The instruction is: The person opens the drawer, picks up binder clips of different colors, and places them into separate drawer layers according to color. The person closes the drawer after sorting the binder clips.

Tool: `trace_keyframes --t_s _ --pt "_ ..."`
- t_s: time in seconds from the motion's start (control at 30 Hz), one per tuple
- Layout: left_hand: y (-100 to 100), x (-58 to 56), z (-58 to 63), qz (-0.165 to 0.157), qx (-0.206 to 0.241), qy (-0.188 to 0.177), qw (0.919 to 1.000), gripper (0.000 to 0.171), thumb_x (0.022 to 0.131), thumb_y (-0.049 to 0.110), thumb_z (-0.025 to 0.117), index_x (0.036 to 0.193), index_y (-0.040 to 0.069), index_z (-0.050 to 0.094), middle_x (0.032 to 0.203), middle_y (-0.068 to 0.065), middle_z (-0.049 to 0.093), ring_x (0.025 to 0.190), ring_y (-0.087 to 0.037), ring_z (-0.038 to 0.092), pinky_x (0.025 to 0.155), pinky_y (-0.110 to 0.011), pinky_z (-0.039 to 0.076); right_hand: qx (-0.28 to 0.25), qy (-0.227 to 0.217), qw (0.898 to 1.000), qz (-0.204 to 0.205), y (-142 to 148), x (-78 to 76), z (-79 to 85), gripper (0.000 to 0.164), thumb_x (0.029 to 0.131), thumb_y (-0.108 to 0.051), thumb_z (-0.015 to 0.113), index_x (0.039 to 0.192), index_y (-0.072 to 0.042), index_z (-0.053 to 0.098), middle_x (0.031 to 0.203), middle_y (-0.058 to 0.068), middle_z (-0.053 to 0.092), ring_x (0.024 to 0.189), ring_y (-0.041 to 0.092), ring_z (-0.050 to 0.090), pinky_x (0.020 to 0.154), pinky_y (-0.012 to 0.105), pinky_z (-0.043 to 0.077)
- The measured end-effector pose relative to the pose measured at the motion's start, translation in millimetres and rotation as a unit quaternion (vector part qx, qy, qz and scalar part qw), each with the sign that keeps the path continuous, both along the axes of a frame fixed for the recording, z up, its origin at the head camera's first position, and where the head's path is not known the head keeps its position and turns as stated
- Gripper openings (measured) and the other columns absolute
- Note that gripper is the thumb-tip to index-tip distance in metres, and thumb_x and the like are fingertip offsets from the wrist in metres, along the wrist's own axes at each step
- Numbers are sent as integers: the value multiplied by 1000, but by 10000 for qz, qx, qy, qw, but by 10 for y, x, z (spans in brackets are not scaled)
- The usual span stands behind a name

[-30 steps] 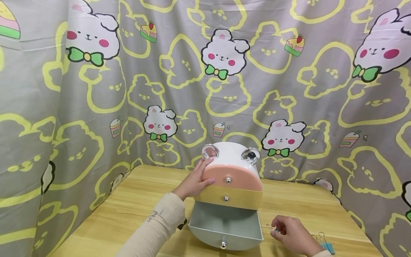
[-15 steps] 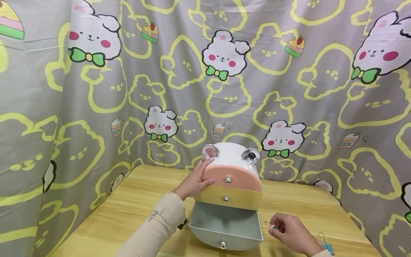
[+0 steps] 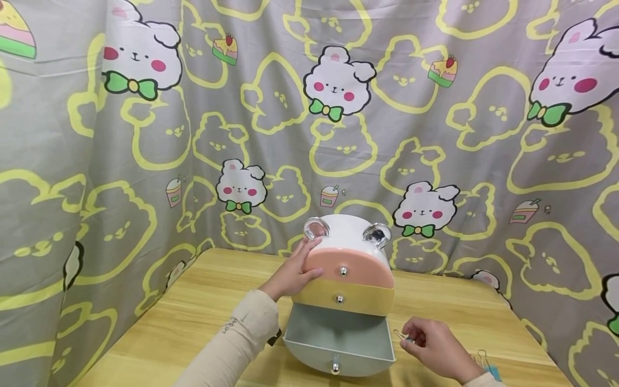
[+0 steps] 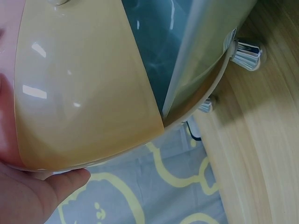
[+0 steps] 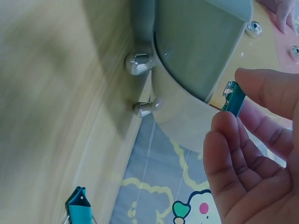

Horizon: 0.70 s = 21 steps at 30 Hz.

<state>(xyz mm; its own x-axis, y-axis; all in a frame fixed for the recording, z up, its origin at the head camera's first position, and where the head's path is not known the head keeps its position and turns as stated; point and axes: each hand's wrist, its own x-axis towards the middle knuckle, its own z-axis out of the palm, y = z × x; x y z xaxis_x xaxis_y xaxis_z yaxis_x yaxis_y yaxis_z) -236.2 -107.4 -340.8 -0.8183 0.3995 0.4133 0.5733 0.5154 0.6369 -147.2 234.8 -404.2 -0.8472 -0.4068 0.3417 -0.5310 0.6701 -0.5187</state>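
A small cabinet (image 3: 358, 231) has a pink top drawer (image 3: 367, 271), a yellow middle drawer (image 3: 369, 298) and a grey-green bottom drawer (image 3: 309, 352), the lowest pulled out. My left hand (image 3: 292, 274) rests against the cabinet's left side, its thumb on the pink front and its fingers reaching up beside the silver ear. To the right of the pulled-out drawer, my right hand (image 3: 437, 346) pinches a teal binder clip (image 5: 235, 99) between thumb and fingertips, above the table. Another teal binder clip (image 5: 80, 212) lies on the table near the right wrist.
The wooden table (image 3: 217, 306) carries the cabinet. A patterned curtain (image 3: 271, 129) hangs behind it and along both sides. Silver knobs (image 3: 336, 368) stick out from the drawer fronts, and silver feet (image 5: 142, 109) lift the cabinet off the table.
My right hand has shifted slightly left and up, bringing the pinched binder clip nearer the pulled-out drawer. The left hand has stayed on the cabinet.
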Motion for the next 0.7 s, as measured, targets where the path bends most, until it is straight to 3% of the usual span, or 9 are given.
trace_keyframes --t_s 0.3,0.7 --pt "5 22 10 -46 12 -31 10000 71 92 23 68 152 25 28 159 -18 13 126 -43 44 100 -61 35 -95 -201 9997 105 -57 -2 50 13 88 -21 72 88 -11 65 73 -13 58 62 1 53 53 24 46" --pt "-12 -8 -12 -51 -46 118 9999 72 92 22 68 152 24 28 158 -17 15 123 -42 45 99 -60 35 -83 -35 9998 164 -103 -14 86 8 88 -17 72 87 -13 65 72 -14 56 61 0 51 52 24 46"
